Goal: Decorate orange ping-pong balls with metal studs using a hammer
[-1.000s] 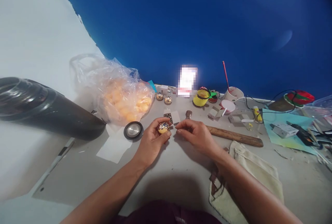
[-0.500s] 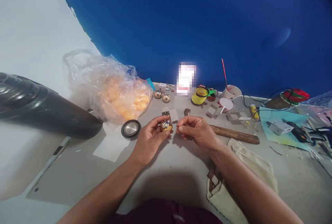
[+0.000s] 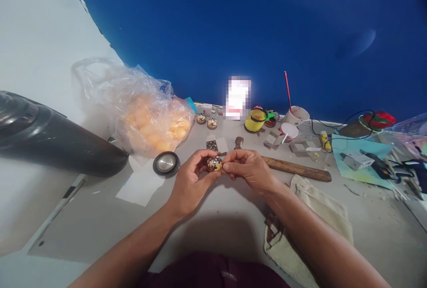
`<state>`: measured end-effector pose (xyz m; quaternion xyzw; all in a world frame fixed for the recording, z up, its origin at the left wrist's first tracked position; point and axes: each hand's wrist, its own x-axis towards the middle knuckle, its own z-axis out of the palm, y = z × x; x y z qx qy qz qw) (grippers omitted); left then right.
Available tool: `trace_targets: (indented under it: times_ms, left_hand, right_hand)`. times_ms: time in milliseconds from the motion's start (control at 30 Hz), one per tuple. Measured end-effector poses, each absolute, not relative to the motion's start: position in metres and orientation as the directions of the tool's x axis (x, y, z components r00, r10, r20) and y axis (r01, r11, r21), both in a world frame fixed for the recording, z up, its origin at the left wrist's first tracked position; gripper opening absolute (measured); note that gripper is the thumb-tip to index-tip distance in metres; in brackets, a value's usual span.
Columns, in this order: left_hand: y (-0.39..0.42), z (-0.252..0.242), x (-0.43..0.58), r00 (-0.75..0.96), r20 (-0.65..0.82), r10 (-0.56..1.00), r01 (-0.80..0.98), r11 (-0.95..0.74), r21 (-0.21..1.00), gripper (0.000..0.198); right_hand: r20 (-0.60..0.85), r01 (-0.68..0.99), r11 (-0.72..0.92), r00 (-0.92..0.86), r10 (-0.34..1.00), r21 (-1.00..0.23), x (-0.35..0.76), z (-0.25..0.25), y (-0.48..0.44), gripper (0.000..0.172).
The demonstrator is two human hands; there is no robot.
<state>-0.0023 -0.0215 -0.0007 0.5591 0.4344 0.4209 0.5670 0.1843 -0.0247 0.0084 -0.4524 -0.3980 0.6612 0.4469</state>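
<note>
My left hand (image 3: 192, 180) is closed around a small yellowish ball (image 3: 214, 164) that is partly covered with shiny mosaic bits. My right hand (image 3: 250, 170) has its thumb and forefinger pinched together against the ball's right side. Whatever lies between those fingertips is hidden or too small to name. Just behind the ball stands a small open box (image 3: 212, 145) of dark, glittering pieces. Two similar shiny balls, one of them the nearer ball (image 3: 212, 123), rest farther back on the grey table (image 3: 133, 230).
A hammer (image 3: 296, 168) lies behind my right hand, near a beige cloth bag (image 3: 320, 208). Leftward are a round black-rimmed lid (image 3: 166, 163), white paper (image 3: 136, 190) and a plastic bag of orange balls (image 3: 150, 119). Cups and a blurred bright screen (image 3: 237, 97) stand along the wall.
My right fingertips have moved left across a small gap and now touch the ball. The ball has turned slightly in my left hand, and the view has shifted a little.
</note>
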Motion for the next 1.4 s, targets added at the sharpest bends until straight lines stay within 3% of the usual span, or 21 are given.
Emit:
trace_targets:
  times_ms: [233,467,1067,1400]
  left_hand:
    - [-0.022,0.000,-0.004,0.251,-0.001,0.968,0.129,-0.033,0.991,0.040]
    - [-0.022,0.005,-0.006,0.238,0.109,0.965,0.253,-0.170,0.952,0.035]
    - [-0.024,0.007,-0.004,0.222,0.182,0.958,0.279,-0.241,0.930,0.034]
    - [-0.026,0.008,-0.003,0.168,0.207,0.964,0.228,-0.242,0.943,0.031]
  right_hand:
    - [-0.246,-0.210,-0.290,-0.213,0.946,-0.934,0.185,0.009,-0.024,0.022]
    - [-0.255,-0.223,-0.309,-0.241,0.936,-0.925,0.185,0.009,-0.023,0.023]
    - [-0.310,-0.267,-0.384,-0.281,0.908,-0.884,0.186,0.007,-0.022,0.028]
    - [-0.299,-0.165,-0.331,-0.192,0.935,-0.929,0.182,0.015,-0.026,0.016]
